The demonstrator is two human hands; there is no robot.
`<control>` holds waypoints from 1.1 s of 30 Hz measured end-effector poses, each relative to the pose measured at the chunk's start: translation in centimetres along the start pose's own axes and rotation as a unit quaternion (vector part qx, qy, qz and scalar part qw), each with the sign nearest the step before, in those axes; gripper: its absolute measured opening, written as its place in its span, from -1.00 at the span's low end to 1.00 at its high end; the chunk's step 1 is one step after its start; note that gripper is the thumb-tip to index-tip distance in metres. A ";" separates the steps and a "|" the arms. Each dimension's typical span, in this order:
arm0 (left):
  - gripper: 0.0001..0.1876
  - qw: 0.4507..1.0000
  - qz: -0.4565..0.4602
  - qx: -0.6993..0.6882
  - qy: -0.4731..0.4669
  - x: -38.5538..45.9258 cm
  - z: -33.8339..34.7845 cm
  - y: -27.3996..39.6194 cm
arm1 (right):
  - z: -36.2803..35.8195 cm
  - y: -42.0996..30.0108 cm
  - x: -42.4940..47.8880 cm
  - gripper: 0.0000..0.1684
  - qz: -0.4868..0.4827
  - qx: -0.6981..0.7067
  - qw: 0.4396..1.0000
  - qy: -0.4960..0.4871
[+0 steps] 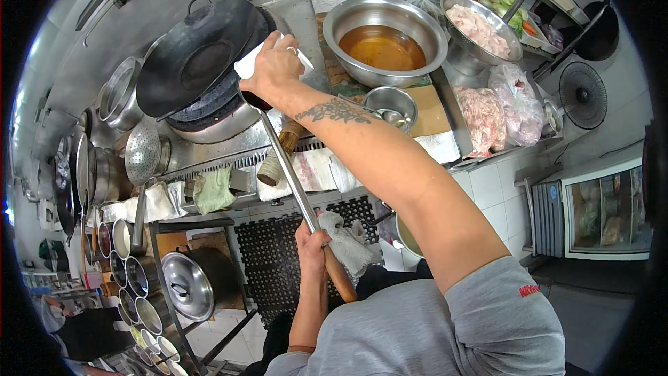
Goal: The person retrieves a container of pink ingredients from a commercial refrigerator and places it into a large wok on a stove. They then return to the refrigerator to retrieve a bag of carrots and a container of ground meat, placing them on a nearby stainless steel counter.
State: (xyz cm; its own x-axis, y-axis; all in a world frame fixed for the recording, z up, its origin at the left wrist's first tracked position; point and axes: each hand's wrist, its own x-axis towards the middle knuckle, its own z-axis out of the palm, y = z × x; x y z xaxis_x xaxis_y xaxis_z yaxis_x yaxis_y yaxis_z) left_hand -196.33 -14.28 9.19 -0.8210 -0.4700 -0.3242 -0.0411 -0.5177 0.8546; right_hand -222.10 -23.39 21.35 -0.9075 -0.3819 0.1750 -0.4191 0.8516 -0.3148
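My left hand (311,246) grips the long handle of a wok ladle (289,167), steel with a wooden end. A greyish towel (349,243) hangs beside that hand; I cannot tell whether the fingers hold it too. At the front of the stove, my right hand (276,65) holds a white object (249,65), perhaps a small container, right over the ladle's bowl (255,100). The hand hides most of the white object and whatever lies in the bowl. Just beyond, a black wok (201,57) leans tilted on the burner ring (219,104).
Right of the stove stand a steel basin of amber liquid (383,49), a small steel pot (391,107) and a colander of pale raw meat (480,31). A bamboo brush (282,151) lies at the front ledge. Seasoning pots (138,277) and another person (86,329) are at left.
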 end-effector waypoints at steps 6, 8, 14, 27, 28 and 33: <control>-0.67 1.000 0.002 -0.003 -0.004 -0.1 0.4 0.6 | -0.4 -0.2 -0.1 0.39 0.004 -0.007 1.000 -0.017; -0.67 1.000 -0.004 -0.008 0.003 -0.2 0.5 0.7 | -0.6 -0.3 -0.2 0.39 0.007 -0.011 1.000 -0.021; -0.67 1.000 -0.008 -0.011 -0.004 0.0 0.1 0.1 | -0.3 0.0 0.0 0.38 0.018 -0.013 1.000 -0.016; -0.67 1.000 -0.005 0.013 0.000 0.0 1.0 0.5 | -0.4 0.9 0.3 0.36 0.028 0.005 0.999 -0.015; -0.67 1.000 -0.005 0.012 -0.001 0.0 1.0 0.4 | -0.4 1.0 0.3 0.36 0.028 0.005 0.999 -0.017; -0.67 1.000 -0.002 0.013 0.000 0.0 1.2 0.6 | -0.4 1.1 0.4 0.36 0.029 0.001 0.999 -0.016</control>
State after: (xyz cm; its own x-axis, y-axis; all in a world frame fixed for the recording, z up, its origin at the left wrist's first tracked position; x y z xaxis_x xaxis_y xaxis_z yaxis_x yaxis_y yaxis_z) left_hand -197.03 -13.74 10.16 -0.8211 -0.4679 -0.3269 -0.0582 -0.5011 0.8634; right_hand -222.89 -22.41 21.47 -0.9305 -0.3436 0.1271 -0.3663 0.8720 -0.3245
